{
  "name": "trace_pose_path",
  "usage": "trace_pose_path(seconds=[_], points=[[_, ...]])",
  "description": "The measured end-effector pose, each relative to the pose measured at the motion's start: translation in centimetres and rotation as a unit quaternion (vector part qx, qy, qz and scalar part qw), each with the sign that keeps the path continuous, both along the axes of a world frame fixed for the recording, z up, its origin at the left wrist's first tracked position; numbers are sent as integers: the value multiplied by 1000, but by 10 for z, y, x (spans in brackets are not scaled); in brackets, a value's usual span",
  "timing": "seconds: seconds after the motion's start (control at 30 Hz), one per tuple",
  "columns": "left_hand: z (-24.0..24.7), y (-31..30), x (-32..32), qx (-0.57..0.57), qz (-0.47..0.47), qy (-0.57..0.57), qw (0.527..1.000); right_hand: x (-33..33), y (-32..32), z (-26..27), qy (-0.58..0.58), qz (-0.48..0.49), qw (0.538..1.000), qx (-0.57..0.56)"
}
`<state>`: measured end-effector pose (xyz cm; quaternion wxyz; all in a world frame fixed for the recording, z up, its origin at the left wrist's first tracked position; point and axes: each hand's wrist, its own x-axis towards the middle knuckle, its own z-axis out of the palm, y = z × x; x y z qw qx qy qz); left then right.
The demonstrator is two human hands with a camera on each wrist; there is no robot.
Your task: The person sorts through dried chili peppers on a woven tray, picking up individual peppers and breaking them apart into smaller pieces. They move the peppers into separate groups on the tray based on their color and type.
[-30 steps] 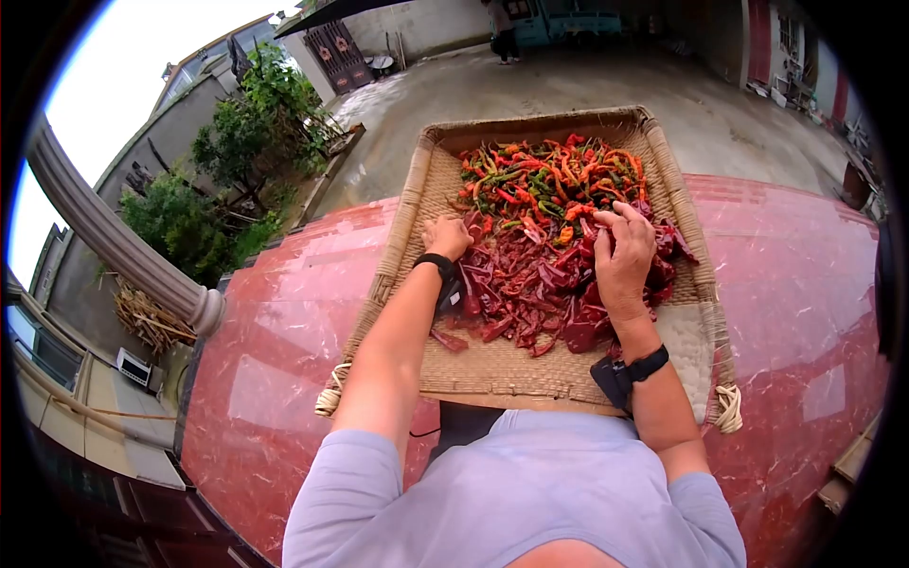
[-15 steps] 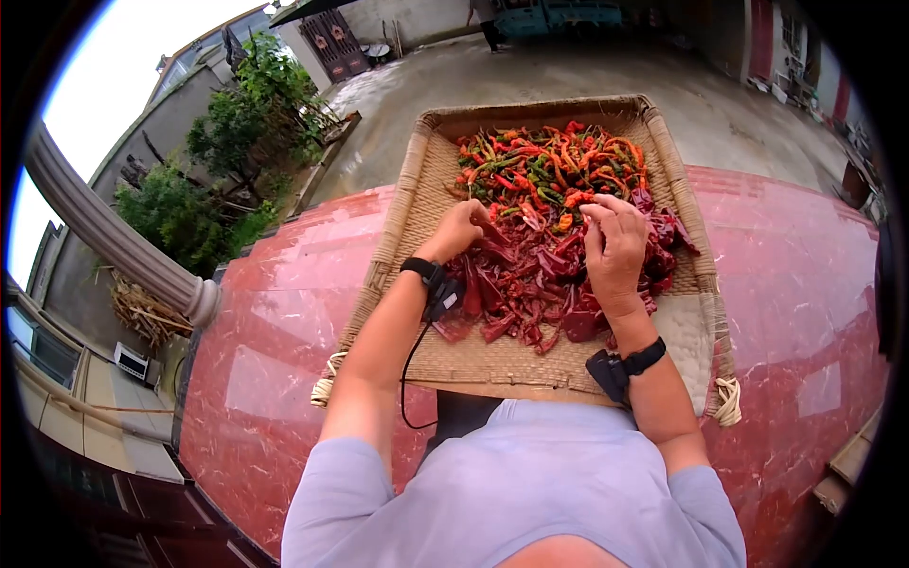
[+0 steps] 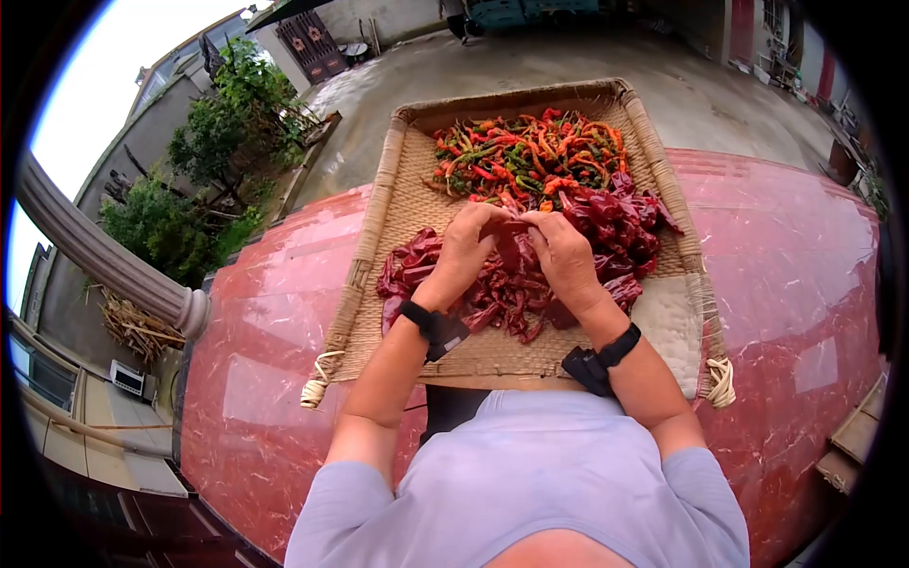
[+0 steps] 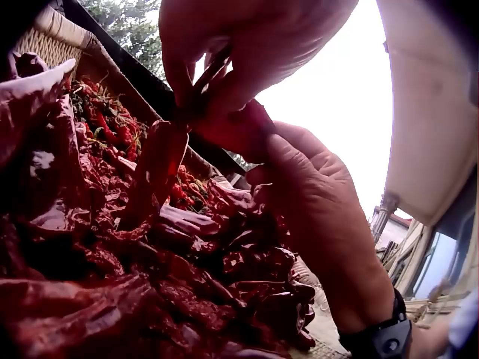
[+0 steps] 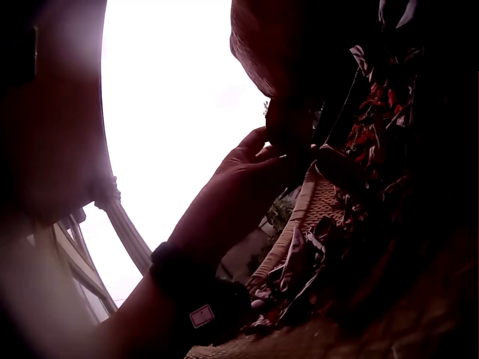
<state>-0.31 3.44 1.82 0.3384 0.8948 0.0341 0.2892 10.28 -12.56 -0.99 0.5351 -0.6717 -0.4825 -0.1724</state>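
1. Far left: grey fluted stone column [image 3: 109, 241], bundle of dry brown sticks [image 3: 137, 322] beside its foot. Green leafy shrubs [image 3: 156, 218] behind.
2. Floor under me: glossy red marble-look slabs [image 3: 275, 379], running out both sides of the tray.
3. Tray: big rectangular woven tan basketwork, raised bound rim [image 3: 372, 204], right in front of my body.
4. Tray left: loose dark-red wrinkled dried peppers [image 3: 407, 263], next to my left wrist. Black strap with boxy module [image 3: 443, 331] on that wrist.
5. Left hand [image 3: 459, 257]: fingers curled in, thumb and fingertips pinching one end of a dark-red flattened dried pepper [image 3: 512, 239].
6. That pepper: raised over the tray middle, between both hands, with more dark-red pieces [image 3: 516, 293] lying below.
7. Far part of tray: mixed heap of thin red, orange and green chillies [image 3: 535, 156], beyond my hands.
8. Right hand [image 3: 566, 260]: nearly closed, thumb and fingers pinching the same pepper from the other side. Matching black strap [image 3: 620, 346] on the wrist.
9. Tray right: taller heap of shiny dark-red peppers [image 3: 620, 227], just beside right hand. Pale quilted-looking patch [image 3: 670, 331] nearer me.
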Motion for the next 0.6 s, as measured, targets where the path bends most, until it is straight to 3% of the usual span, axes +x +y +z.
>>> trace_pose_path(seconds=[0.13,0.23,0.3,0.37,0.47,0.57,0.6], points=[[-25,6,0,-40,85,-35,995,13,-11,20,-46,-102,992,67],[-30,12,-1,-235,96,-5,967,36,-22,24,-84,-196,969,121],[-28,16,-4,-234,93,20,968,43,-28,22,-68,-338,938,23],[-32,22,-2,-230,83,34,969,54,-28,3,-43,-388,917,-81],[-29,10,-4,-237,73,54,967,53,-27,-3,-64,-380,918,-96],[-18,-3,-6,-238,93,47,966,31,-27,24,-108,-283,953,33],[-11,-8,-8,-242,103,44,964,29,-25,25,-101,-194,973,75]])
